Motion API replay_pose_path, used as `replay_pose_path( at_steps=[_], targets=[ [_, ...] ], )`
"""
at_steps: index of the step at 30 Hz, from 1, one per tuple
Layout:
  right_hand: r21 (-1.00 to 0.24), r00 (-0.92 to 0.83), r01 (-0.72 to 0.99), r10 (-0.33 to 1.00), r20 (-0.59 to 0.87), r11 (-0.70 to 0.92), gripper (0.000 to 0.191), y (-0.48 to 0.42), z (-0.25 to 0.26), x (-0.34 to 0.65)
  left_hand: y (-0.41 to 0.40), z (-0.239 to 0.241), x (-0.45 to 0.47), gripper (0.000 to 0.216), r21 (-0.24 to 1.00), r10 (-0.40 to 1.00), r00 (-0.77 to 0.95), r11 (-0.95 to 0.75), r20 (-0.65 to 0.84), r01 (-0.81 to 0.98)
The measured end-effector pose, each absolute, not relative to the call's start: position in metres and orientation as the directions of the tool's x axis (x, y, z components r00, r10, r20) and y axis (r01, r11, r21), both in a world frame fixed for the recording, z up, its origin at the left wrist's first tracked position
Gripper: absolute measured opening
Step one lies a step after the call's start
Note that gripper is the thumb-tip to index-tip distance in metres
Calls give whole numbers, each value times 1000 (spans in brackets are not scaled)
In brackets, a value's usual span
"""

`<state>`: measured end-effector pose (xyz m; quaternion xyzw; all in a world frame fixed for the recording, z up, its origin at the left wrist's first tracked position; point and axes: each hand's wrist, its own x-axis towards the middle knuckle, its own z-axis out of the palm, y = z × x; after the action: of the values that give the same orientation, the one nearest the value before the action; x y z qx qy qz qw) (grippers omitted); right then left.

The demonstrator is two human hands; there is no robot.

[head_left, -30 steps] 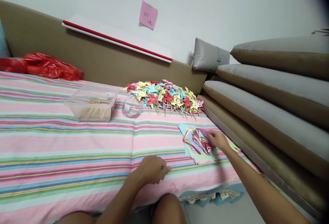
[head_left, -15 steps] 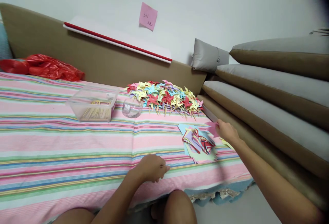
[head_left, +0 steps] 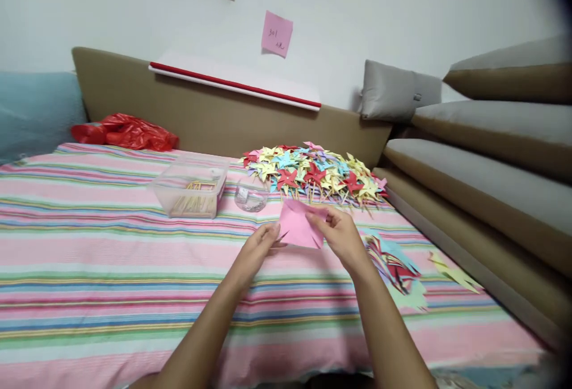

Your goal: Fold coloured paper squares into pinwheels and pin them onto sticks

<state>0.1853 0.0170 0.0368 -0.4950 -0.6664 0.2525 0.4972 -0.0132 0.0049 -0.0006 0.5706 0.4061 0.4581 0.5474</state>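
Note:
A pink paper square (head_left: 297, 227) is held up in front of me over the striped bedspread (head_left: 111, 246). My right hand (head_left: 342, 235) pinches its right edge and my left hand (head_left: 259, 249) pinches its lower left corner. To the right of my right wrist lies a stack of cut coloured paper squares (head_left: 392, 263). Beyond the pink square a heap of finished paper pinwheels on sticks (head_left: 315, 173) covers the far side of the bed.
A clear plastic tub of wooden sticks (head_left: 193, 192) and a small clear bowl (head_left: 251, 195) stand left of the pinwheels. A red plastic bag (head_left: 129, 133) lies at the headboard. Stacked sofa cushions (head_left: 487, 139) rise on the right. One yellow paper piece (head_left: 453, 270) lies near the bed's right edge.
My right hand has lifted a pink square off the stack and carried it left to the middle. My left hand rose from the bedspread and took hold of it. The view has shifted.

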Motion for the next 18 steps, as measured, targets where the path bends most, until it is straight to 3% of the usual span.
replay_pose_path(
  at_steps=[6,8,11,14,16,18],
  targets=[
    [-908,-150,228,934,323,351,24,37,15,151,21,-8,-23,46,990,983,181,12,14,-143],
    [-934,-126,187,950,286,305,33,39,10,148,25,-9,-23,41,988,989,148,10,13,-152],
    [-954,53,131,959,278,269,58,29,3,145,28,-10,-23,38,978,999,45,22,-13,-206],
    [-896,173,272,898,403,350,42,7,-1,145,26,-6,-20,39,953,997,-48,45,-62,-301],
    [-795,126,452,853,506,405,25,-8,-2,146,23,-2,-15,38,922,996,-57,39,-66,-386],
    [-682,27,582,828,560,442,21,-18,-1,145,19,1,-8,37,890,997,-61,23,-57,-455]
  ],
)
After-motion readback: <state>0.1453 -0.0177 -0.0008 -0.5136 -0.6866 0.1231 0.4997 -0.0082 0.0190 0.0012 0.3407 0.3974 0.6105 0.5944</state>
